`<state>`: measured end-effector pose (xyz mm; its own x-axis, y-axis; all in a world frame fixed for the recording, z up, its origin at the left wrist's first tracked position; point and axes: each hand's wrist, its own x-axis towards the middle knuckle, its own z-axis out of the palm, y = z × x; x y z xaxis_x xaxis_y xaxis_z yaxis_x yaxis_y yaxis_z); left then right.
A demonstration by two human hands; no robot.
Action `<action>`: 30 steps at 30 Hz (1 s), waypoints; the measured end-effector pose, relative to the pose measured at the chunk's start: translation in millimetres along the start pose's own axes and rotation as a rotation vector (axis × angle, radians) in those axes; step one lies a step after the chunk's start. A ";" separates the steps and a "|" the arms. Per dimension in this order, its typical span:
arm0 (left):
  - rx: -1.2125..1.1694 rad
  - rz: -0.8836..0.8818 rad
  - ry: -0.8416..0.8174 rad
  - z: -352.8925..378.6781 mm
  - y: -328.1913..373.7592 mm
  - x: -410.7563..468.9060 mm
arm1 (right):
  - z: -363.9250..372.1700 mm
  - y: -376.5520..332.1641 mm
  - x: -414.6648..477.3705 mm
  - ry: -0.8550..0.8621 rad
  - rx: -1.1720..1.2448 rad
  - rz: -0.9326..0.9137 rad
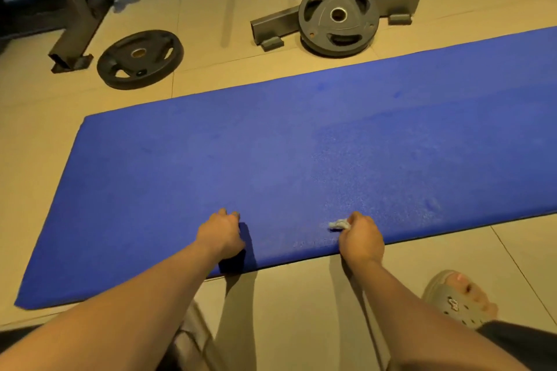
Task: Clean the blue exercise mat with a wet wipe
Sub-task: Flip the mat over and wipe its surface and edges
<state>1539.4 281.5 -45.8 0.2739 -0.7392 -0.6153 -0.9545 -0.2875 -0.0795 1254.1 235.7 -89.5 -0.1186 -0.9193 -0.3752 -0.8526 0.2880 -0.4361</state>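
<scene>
The blue exercise mat lies flat on the tiled floor, running from lower left to upper right. My right hand grips a crumpled white wet wipe and holds it against the mat close to the near edge. My left hand rests on the mat near the same edge with its fingers curled under, holding nothing that I can see. A paler, speckled patch shows on the mat beyond the wipe.
Two black weight plates lie on the floor beyond the mat, beside grey metal rack legs. My foot in a grey clog stands on the tiles at the lower right.
</scene>
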 end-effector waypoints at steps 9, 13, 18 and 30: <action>-0.047 -0.006 -0.045 35.8 -45.6 30.8 | 16.2 7.8 -9.7 0.061 0.052 -0.024; -0.079 -0.014 -0.050 33.7 -41.5 34.3 | 17.3 8.2 -2.7 0.123 0.073 0.050; -0.032 0.012 -0.020 34.5 -41.3 36.1 | 39.8 0.5 -23.4 0.253 0.242 0.129; 0.014 0.040 -0.027 29.4 -40.3 34.1 | 135.8 -84.7 -106.1 -0.025 0.233 -0.195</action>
<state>1583.7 285.8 -86.6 0.2324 -0.7329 -0.6394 -0.9662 -0.2492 -0.0656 1408.1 345.3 -123.9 0.0513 -0.9572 -0.2849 -0.7183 0.1628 -0.6765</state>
